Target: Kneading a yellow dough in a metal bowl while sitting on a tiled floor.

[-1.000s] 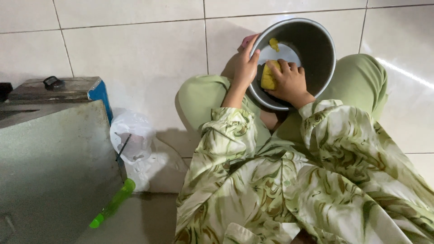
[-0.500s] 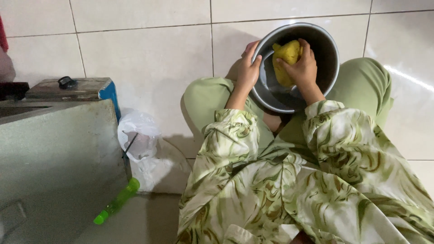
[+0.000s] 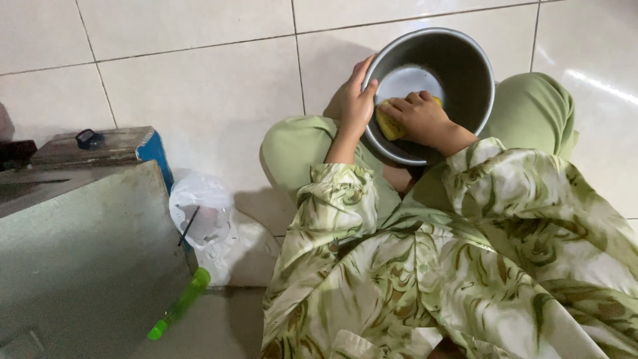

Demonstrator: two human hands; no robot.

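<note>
Round grey metal pot (image 3: 458,66), one only, lies tilted on the person's lap between two knees in plain green trousers (image 3: 296,146), its open mouth turned up toward the camera and its pale bottom showing inside. One yellow sponge (image 3: 387,124) sits against the inner wall on the near side, mostly covered. Right hand (image 3: 422,119) is inside the pot, fingers pressed together and curled down over the sponge, holding it flat to the metal. Left hand (image 3: 355,100) grips the rim on the pot's left side, thumb hooked over the edge into the pot and fingers wrapped around the outside wall.

Both forearms come out of wide sleeves of one green and cream leaf-patterned top (image 3: 412,266), which fills the lower right of the view.

Under everything lies a white tiled floor (image 3: 199,80) with thin grey joints. Left of the near knee, one crumpled clear plastic bag (image 3: 203,213) rests on the tiles, with one thin dark stick poking out of it. Just below it lies one bright green plastic bottle (image 3: 178,309), on its side. At the far left stands one flat grey metal slab (image 3: 86,252), and behind it one worn metal box with a blue side (image 3: 106,146), carrying one small dark object on its lid.
</note>
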